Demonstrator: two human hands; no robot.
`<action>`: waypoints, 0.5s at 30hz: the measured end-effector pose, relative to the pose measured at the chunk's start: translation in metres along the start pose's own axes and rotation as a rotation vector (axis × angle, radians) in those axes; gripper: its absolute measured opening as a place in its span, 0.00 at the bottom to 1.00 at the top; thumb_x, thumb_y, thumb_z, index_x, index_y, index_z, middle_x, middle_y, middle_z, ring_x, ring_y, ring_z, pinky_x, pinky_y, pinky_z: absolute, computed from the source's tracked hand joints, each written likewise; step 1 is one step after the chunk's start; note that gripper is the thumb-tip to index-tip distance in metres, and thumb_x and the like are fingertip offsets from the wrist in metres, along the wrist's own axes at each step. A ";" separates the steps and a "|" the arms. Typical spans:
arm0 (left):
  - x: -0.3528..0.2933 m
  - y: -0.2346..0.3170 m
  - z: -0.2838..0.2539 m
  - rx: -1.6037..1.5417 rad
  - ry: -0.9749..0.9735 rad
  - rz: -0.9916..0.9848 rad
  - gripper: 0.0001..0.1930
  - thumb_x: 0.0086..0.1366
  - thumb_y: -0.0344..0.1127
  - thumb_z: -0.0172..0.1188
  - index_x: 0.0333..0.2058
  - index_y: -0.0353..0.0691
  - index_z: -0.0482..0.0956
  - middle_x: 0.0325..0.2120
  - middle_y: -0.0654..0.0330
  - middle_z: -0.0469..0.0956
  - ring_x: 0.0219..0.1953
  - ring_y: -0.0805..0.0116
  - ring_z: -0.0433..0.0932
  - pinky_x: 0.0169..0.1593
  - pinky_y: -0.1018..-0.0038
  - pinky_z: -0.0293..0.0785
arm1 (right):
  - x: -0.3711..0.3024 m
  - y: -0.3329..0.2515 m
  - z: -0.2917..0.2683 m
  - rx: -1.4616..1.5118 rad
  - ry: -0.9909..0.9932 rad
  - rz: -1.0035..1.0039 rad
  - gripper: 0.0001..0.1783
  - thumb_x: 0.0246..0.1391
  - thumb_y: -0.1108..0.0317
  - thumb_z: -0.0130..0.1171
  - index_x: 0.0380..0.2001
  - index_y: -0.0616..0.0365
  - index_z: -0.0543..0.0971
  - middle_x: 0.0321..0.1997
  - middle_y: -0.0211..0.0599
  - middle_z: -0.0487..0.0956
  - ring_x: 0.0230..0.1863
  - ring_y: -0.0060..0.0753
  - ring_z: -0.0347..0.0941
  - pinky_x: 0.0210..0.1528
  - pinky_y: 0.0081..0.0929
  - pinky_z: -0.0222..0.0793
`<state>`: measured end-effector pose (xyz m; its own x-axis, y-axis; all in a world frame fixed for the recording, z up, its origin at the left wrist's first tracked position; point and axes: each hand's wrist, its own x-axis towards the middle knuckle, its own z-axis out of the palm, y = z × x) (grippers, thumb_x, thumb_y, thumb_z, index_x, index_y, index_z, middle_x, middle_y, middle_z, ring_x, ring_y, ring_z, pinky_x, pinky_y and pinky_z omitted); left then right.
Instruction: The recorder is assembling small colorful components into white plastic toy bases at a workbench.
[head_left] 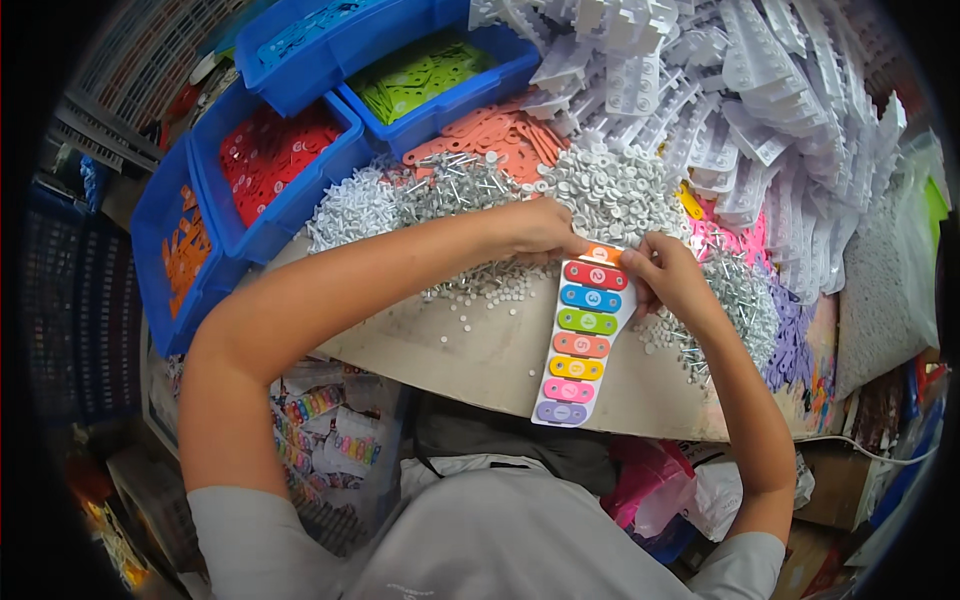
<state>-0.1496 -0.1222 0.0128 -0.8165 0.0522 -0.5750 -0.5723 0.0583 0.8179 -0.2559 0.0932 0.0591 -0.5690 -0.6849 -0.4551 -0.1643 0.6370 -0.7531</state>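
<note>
A toy xylophone (581, 345) with a white base and a row of coloured bars lies across the table's front edge, its purple end towards me. My left hand (543, 230) closes its fingertips on the left end of the far orange bar (605, 254). At that bar's right end, my right hand (668, 272) grips the xylophone with thumb and fingers. Metal pins show in the bars nearer me. Beyond my hands lie a heap of small white caps (625, 185) and a heap of silver pins (460, 185). Anything small under my fingertips is hidden.
Blue bins at the far left hold red bars (275, 155), orange bars (186, 250) and green bars (425, 75). White xylophone bases (760, 90) pile high at the far right. Another pin heap (740, 300) and purple bars (790, 335) lie right of my right hand.
</note>
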 end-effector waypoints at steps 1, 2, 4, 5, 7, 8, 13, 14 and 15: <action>0.002 -0.003 0.001 -0.014 0.012 0.011 0.15 0.64 0.43 0.68 0.31 0.39 0.74 0.18 0.66 0.70 0.13 0.80 0.61 0.15 0.79 0.50 | 0.001 -0.001 -0.001 -0.018 -0.014 0.014 0.18 0.66 0.60 0.58 0.26 0.57 0.69 0.15 0.30 0.74 0.13 0.23 0.73 0.13 0.21 0.67; 0.003 -0.004 0.002 -0.014 0.012 0.005 0.15 0.64 0.43 0.68 0.31 0.39 0.74 0.18 0.66 0.70 0.13 0.80 0.61 0.15 0.79 0.50 | 0.002 -0.001 -0.002 -0.034 -0.029 0.027 0.17 0.67 0.59 0.58 0.27 0.57 0.68 0.15 0.29 0.73 0.13 0.23 0.73 0.12 0.20 0.65; 0.005 -0.006 0.004 -0.091 0.009 0.027 0.14 0.65 0.42 0.68 0.31 0.40 0.74 0.18 0.66 0.70 0.13 0.80 0.62 0.16 0.79 0.51 | 0.004 0.001 -0.002 -0.026 -0.029 0.024 0.17 0.67 0.59 0.57 0.27 0.56 0.68 0.15 0.29 0.73 0.13 0.23 0.73 0.12 0.20 0.66; 0.001 -0.004 0.004 -0.073 0.034 0.016 0.14 0.65 0.41 0.67 0.31 0.40 0.74 0.18 0.66 0.71 0.14 0.80 0.62 0.16 0.79 0.52 | 0.005 -0.001 -0.002 -0.038 -0.034 0.022 0.17 0.67 0.59 0.57 0.27 0.56 0.68 0.15 0.29 0.73 0.13 0.23 0.73 0.12 0.20 0.66; 0.000 -0.005 0.008 -0.089 0.060 0.035 0.14 0.65 0.41 0.68 0.30 0.40 0.74 0.17 0.66 0.71 0.14 0.80 0.63 0.16 0.79 0.52 | 0.006 0.000 -0.001 -0.062 -0.015 0.014 0.17 0.67 0.60 0.57 0.26 0.57 0.68 0.15 0.29 0.72 0.12 0.24 0.73 0.12 0.21 0.67; 0.000 -0.006 0.010 -0.106 0.080 0.060 0.14 0.65 0.41 0.68 0.30 0.40 0.74 0.17 0.65 0.71 0.14 0.79 0.64 0.15 0.79 0.53 | 0.005 0.001 0.000 -0.060 -0.022 0.000 0.17 0.67 0.60 0.57 0.26 0.57 0.68 0.15 0.29 0.72 0.12 0.24 0.73 0.12 0.21 0.67; 0.013 -0.021 0.015 0.100 0.234 0.208 0.17 0.59 0.44 0.71 0.25 0.36 0.77 0.16 0.61 0.76 0.16 0.74 0.72 0.19 0.74 0.65 | 0.006 0.006 0.002 -0.085 0.045 -0.038 0.18 0.65 0.61 0.59 0.25 0.58 0.69 0.15 0.33 0.74 0.12 0.26 0.75 0.12 0.24 0.69; 0.017 -0.025 0.017 0.210 0.293 0.263 0.18 0.58 0.45 0.72 0.24 0.35 0.79 0.17 0.59 0.78 0.17 0.72 0.75 0.21 0.73 0.69 | 0.007 0.011 0.002 -0.072 0.057 -0.026 0.17 0.64 0.61 0.59 0.25 0.58 0.69 0.15 0.33 0.74 0.12 0.27 0.75 0.12 0.24 0.69; 0.012 -0.028 0.021 0.236 0.395 0.302 0.19 0.57 0.45 0.71 0.22 0.32 0.80 0.19 0.55 0.81 0.20 0.68 0.78 0.26 0.69 0.74 | 0.008 0.013 0.004 -0.007 0.052 -0.036 0.16 0.64 0.62 0.60 0.26 0.59 0.69 0.14 0.32 0.73 0.10 0.25 0.72 0.10 0.24 0.63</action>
<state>-0.1417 -0.1020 -0.0177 -0.9342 -0.2745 -0.2279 -0.3129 0.3233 0.8931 -0.2596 0.0947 0.0443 -0.6039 -0.6882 -0.4022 -0.1910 0.6148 -0.7652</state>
